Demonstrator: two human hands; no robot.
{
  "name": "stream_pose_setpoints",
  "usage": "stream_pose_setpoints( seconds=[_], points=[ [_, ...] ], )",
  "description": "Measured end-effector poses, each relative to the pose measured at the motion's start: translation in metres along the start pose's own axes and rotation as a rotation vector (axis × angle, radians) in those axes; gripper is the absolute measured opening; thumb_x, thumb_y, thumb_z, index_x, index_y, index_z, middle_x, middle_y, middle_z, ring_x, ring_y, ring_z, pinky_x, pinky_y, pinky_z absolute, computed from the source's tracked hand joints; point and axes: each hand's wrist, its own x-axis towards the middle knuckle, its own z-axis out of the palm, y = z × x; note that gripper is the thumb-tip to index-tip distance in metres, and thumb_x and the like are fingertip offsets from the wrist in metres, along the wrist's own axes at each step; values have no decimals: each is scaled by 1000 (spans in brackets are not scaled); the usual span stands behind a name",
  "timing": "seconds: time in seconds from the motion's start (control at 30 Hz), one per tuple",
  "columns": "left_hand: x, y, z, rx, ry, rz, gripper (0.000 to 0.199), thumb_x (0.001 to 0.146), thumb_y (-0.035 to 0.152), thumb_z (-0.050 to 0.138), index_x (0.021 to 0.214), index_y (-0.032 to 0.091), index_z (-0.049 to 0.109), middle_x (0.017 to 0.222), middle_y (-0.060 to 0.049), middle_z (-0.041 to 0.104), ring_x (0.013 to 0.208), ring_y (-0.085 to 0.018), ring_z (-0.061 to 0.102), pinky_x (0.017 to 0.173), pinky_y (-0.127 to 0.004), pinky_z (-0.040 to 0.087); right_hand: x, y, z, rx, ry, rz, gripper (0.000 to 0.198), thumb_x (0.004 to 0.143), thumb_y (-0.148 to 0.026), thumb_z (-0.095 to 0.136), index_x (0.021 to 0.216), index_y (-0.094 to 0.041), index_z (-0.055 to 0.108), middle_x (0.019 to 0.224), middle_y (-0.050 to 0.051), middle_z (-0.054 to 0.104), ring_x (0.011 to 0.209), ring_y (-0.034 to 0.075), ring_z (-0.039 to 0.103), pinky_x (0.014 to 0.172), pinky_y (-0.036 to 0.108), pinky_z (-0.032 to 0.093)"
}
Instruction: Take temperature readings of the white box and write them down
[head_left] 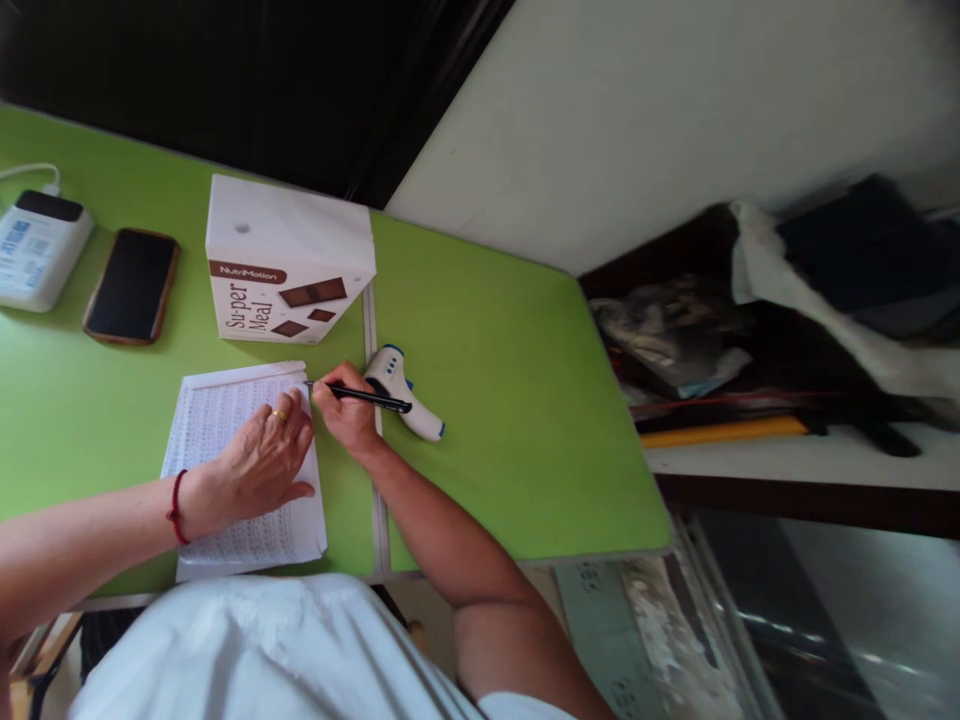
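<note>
My right hand (347,408) pinches a black pen (375,398), its tip at the upper right edge of a sheet of paper (289,530). Rows of small handwriting or print cover the sheet; the words are too small to read. Across the paper lies my left hand (251,455), palm down with fingers stretched out, a gold ring on one finger and a red cord at the wrist. Just beyond the right hand rests a white and blue infrared thermometer (405,395), partly hidden by that hand and the pen.
A white NutriMotion box (292,260) stands behind the paper. To its left are a phone (133,286) and a white power bank (43,250) with a cable. The green table (517,400) meets a wall; a cluttered shelf (750,460) stands at the right.
</note>
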Motion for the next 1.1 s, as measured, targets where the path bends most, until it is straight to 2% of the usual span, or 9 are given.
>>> stream_pose_setpoints(
  seconds=[0.33,0.6,0.87,1.1],
  points=[
    [0,1,1,17,0,2,86,82,64,64,134,-3,54,144,-33,47,134,-41,45,103,-46,44,0,0,0,-24,3,-54,17,81,-32,50,67,-24,44,57,-5,49,52,11,45,54,24,40],
    [-1,-1,2,9,9,12,86,83,63,62,135,-4,52,144,-35,46,134,-42,45,103,-47,44,1,1,-1,-10,-14,-51,17,80,-29,50,66,-25,42,55,-6,47,50,11,43,53,24,41],
    [0,0,1,-19,5,-1,86,80,62,67,133,-4,54,143,-33,48,133,-41,46,102,-45,44,0,1,-1,-6,-4,-18,20,82,-35,51,67,-24,45,57,-5,50,53,12,46,56,25,43],
    [0,-1,3,0,-4,26,86,83,63,62,134,-5,52,143,-35,47,133,-42,45,101,-46,45,0,2,1,-6,-15,-32,17,82,-32,51,67,-24,45,58,-5,50,53,12,46,55,25,42]
  ],
)
